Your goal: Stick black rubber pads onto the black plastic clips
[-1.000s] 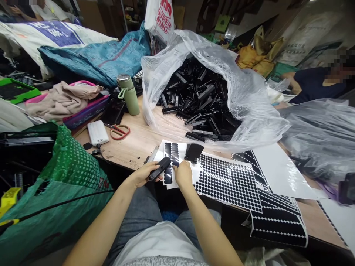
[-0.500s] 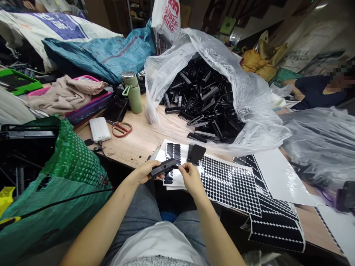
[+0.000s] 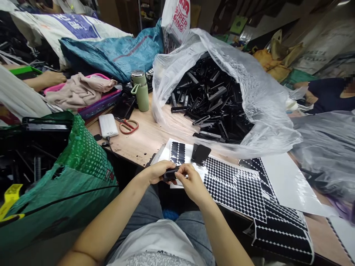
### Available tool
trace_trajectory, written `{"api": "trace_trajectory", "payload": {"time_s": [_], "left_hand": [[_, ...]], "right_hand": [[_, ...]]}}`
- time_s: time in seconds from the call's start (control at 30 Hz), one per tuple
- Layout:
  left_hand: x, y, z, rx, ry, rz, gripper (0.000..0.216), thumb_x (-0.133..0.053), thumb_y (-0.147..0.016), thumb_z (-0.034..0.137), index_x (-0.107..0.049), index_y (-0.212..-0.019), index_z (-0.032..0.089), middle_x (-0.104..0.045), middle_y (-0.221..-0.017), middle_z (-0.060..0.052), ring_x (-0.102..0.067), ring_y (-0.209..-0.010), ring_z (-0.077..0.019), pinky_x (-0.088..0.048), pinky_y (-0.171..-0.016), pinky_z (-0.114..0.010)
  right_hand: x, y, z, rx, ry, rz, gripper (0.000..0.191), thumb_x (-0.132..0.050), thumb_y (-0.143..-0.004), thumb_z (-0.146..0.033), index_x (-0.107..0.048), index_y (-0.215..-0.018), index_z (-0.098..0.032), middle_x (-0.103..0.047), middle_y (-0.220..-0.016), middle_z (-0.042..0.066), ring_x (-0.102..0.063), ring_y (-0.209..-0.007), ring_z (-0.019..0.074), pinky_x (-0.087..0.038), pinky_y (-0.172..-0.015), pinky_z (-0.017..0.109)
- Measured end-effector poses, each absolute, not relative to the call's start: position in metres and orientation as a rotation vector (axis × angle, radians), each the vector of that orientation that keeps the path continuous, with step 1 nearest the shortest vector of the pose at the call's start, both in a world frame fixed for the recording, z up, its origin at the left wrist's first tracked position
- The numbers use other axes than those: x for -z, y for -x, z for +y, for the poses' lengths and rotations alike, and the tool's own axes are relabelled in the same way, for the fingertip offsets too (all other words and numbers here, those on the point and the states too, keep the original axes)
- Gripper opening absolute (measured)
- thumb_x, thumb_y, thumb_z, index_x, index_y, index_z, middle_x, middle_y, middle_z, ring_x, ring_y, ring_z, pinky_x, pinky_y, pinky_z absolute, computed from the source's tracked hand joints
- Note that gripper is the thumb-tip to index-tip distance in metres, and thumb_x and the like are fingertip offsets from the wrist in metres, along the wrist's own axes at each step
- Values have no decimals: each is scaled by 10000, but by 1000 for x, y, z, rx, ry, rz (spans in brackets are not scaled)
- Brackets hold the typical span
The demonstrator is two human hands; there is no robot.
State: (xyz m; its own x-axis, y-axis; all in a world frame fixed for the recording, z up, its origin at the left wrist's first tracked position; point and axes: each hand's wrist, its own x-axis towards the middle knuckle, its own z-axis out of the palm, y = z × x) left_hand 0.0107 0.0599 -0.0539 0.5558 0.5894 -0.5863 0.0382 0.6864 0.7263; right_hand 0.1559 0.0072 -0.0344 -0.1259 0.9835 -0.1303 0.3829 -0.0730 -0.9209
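My left hand is closed around a long black plastic piece, held low over the near edge of the table. At the piece's right end, the fingers of my right hand are pinched together against it; anything small between the fingertips is hidden. Just behind my hands lies a white sheet with oblong black stickers. A dark phone-like object on a small stand rises beside it. To the right spreads a sheet of round black dots.
A clear plastic bag spills many black plastic pieces. Left of it are a green flask, red-handled scissors and a white power bank. A green sack stands at left. Another person's hand shows beyond.
My right hand has closed in on the black plastic piece, which now sits nearer and more covered by fingers. The view has turned slightly left, and another person's arm has appeared at left.
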Motion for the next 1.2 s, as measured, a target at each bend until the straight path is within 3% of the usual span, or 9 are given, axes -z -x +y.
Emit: {"api": "trace_trajectory", "payload": {"time_s": [0.7, 0.8, 0.87, 0.97, 1.07, 1.13, 1.2], "left_hand": [[48, -18, 54, -375, -773, 927, 117, -476, -757, 233, -508, -699, 137, -598, -569, -27, -599, -463, -154, -390, -371, -201], [41, -17, 48, -403, -789, 961, 123, -447, -774, 242, -491, -711, 146, -579, -554, -18, -580, -450, -143, -382, -381, -203], [29, -6, 42, -479, -895, 1043, 148, -419, -798, 269, -482, -725, 156, -565, -553, -12, -572, -463, -144, -406, -413, -224], [-6, 37, 29, -827, -1330, 1462, 210, -382, -836, 311, -529, -814, 162, -612, -716, -50, -613, -674, -186, -490, -621, -312], [-46, 102, 7, -1278, -1586, 2343, 263, -374, -848, 283, -563, -974, 151, -591, -1037, -132, -541, -1022, -261, -406, -902, -403], [-65, 143, -11, -1290, -1400, 2847, 287, -377, -847, 250, -569, -1029, 139, -553, -1126, -173, -492, -1100, -310, -358, -949, -459], [-72, 173, -28, -1084, -1188, 3053, 285, -395, -842, 235, -591, -1029, 145, -554, -1134, -196, -471, -1121, -362, -345, -933, -538]], "right_hand": [[29, -149, -1, -1034, 1562, -1563, 135, -474, -805, -238, -480, -676, -200, -470, -826, 24, -475, -664, 139, -436, -644, 300], [33, -144, -2, -906, 1590, -1501, 116, -519, -792, -305, -477, -760, -201, -459, -848, 21, -469, -690, 145, -427, -665, 306], [38, -140, -3, -758, 1643, -1397, 288, -626, -711, -382, -459, -862, -202, -453, -882, 23, -449, -700, 150, -418, -675, 313], [46, -135, -4, -720, 1672, -1298, 477, -683, -636, -457, -432, -948, -199, -453, -919, 32, -437, -701, 150, -406, -671, 314], [52, -132, -5, -835, 1633, -1306, 447, -625, -689, -490, -442, -975, -200, -472, -894, 31, -458, -706, 157, -401, -657, 309], [55, -133, -6, -897, 1599, -1318, 440, -616, -693, -498, -458, -977, -201, -489, -872, 30, -470, -698, 161, -399, -626, 302], [57, -136, -7, -926, 1565, -1321, 432, -616, -690, -500, -476, -970, -202, -507, -847, 30, -478, -683, 164, -395, -593, 295]]}}
